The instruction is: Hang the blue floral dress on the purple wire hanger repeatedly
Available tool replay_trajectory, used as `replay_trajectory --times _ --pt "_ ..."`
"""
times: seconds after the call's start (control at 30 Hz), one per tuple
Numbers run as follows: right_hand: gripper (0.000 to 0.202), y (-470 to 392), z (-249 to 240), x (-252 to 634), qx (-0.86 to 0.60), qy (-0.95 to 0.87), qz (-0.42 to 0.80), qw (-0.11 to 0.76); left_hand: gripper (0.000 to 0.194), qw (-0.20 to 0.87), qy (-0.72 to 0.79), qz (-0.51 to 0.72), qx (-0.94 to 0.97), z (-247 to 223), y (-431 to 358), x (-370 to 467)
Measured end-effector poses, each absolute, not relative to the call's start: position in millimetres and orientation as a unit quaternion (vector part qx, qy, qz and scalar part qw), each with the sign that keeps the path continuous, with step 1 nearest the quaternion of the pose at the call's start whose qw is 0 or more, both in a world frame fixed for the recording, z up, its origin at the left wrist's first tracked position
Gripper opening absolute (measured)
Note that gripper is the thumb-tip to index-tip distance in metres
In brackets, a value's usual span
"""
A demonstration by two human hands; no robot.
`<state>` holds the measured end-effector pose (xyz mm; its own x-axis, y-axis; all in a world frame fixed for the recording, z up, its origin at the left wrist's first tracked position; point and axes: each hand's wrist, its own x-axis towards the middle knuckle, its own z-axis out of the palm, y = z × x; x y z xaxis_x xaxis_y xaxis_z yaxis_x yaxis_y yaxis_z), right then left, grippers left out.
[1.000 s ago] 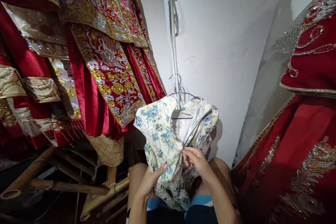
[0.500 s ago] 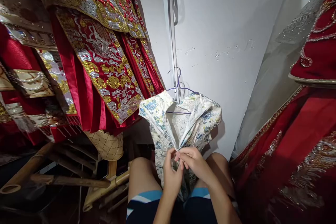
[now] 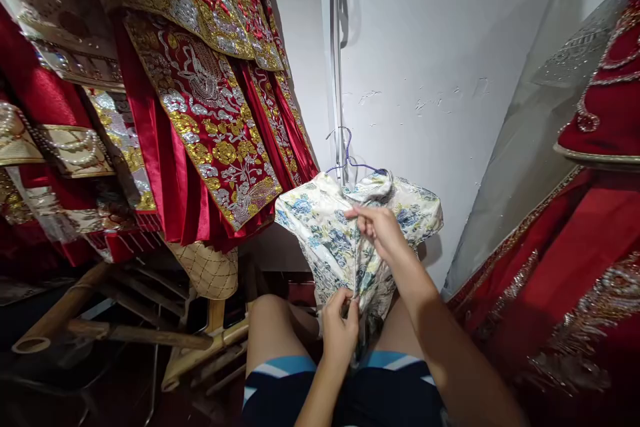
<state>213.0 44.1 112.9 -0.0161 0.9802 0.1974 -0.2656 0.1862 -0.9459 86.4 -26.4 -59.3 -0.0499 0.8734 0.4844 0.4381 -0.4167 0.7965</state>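
A floral dress in white, blue and yellow hangs on a purple wire hanger in front of me. Its zip runs down the middle and is closed below my right hand. My right hand pinches the zip pull near the collar; the fingers cover the pull itself. Lower down, my left hand pinches the fabric at the zip line, just above my lap. The skirt of the dress falls between my knees, partly hidden by my hands.
Red gowns with gold and silver embroidery hang at the left. More red beaded garments hang at the right, beside a clear plastic cover. A metal pole stands against the white wall. Bamboo furniture sits low at the left.
My right hand has moved up from beside my left hand to near the collar, and the open front of the dress has closed. My left hand stays low on the zip line.
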Motion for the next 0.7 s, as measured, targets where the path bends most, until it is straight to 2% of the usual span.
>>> replay_trajectory --times 0.17,0.33,0.4,0.43,0.53,0.6,0.7 --pt "0.022 74.3 159.0 207.6 -0.314 -0.462 0.527 0.64 0.013 0.206 0.503 0.488 0.683 -68.1 -22.1 89.9" --pt "0.029 55.4 144.3 199.8 -0.331 -0.527 0.483 0.616 0.012 0.261 0.472 0.476 0.695 -60.2 -12.7 87.1" --pt "0.03 49.2 137.8 200.4 -0.331 -0.53 0.48 0.617 0.009 0.272 0.428 0.515 0.691 -31.2 -2.8 81.9" --pt "0.03 47.2 136.7 201.4 -0.329 -0.531 0.478 0.618 0.014 0.263 0.402 0.545 0.687 -10.4 3.5 79.0" --pt "0.028 43.4 141.2 206.4 -0.318 -0.547 0.471 0.615 0.029 0.169 0.355 0.621 0.678 62.9 26.7 72.0" --pt "0.027 42.4 147.0 210.4 -0.303 -0.56 0.469 0.612 0.033 0.111 0.326 0.62 0.705 105.4 42.7 70.1" --pt "0.028 47.6 148.6 214.5 -0.285 -0.564 0.468 0.618 0.02 0.033 0.295 0.564 0.771 141.3 60.1 71.7"
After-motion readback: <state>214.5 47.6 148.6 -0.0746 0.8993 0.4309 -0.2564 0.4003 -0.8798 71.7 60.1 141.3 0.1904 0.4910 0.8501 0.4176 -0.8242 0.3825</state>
